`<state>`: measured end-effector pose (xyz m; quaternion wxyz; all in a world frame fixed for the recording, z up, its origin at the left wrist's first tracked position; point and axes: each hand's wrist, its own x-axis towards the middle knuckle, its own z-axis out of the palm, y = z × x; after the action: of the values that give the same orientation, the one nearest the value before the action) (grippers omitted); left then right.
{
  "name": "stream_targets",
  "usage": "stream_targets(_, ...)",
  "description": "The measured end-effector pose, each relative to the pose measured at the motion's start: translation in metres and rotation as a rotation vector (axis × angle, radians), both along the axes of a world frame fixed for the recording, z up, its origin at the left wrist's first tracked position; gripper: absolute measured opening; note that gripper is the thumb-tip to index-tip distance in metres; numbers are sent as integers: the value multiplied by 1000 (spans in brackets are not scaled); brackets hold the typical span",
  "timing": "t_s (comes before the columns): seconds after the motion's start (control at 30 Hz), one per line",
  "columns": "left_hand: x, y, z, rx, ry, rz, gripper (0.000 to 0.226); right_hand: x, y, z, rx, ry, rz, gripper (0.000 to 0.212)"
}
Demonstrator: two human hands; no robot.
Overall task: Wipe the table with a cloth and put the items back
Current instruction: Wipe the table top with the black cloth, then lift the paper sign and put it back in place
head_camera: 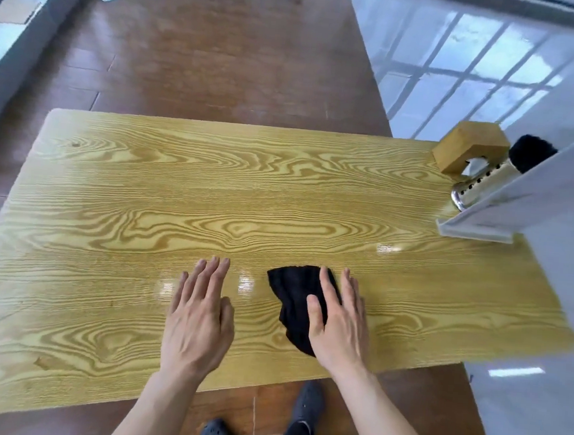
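Glossy wood-grain desk (212, 184), mostly bare. Right hand (337, 319) flat, fingers spread, pressing black cloth (294, 297) near front edge; left hand (198, 316) open, empty, beside it. Soft, light, probably sliding easily; best pinched at bunched middle.

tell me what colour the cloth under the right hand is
Black: a crumpled fabric cloth, clearest in the head view.
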<state>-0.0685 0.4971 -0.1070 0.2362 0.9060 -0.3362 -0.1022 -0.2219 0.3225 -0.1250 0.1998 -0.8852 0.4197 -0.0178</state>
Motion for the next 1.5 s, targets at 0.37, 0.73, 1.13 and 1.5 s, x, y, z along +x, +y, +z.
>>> stream_targets(0.37,-56,-103,57,-62,19,-243,63,-90,-36,54,187,40,-189,62)
stream_targets(0.73,-145,-259,87,-19,182,-322,57,-173,-188,88,332,-99,-317,65)
stream_targets(1.13,-188,-443,139,-222,677,-10,57,-215,-421,146,510,-516,-722,49)
stream_targets(1.5,-197,-482,150,-288,928,45,72,-187,-456,156,647,-783,-687,57)
